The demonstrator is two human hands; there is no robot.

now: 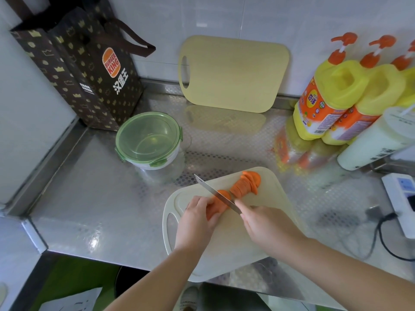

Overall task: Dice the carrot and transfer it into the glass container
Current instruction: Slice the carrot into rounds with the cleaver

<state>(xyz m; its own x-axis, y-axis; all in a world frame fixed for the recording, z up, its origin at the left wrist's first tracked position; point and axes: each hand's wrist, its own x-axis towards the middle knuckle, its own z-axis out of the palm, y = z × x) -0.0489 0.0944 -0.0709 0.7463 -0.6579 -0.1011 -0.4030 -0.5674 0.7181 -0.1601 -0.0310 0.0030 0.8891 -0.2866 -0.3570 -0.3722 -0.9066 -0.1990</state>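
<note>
Your left fingers (pixel 197 204) curl over the carrot (pixel 215 206) at frame centre; your right hand (pixel 267 225) grips the knife (pixel 208 187) just beside them.

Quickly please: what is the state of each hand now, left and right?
Left hand: holds the uncut carrot.
Right hand: grips the knife.

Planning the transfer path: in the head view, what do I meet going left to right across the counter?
Paper bag → glass container → left hand holding the carrot → right hand gripping the knife → yellow soap bottles
</note>
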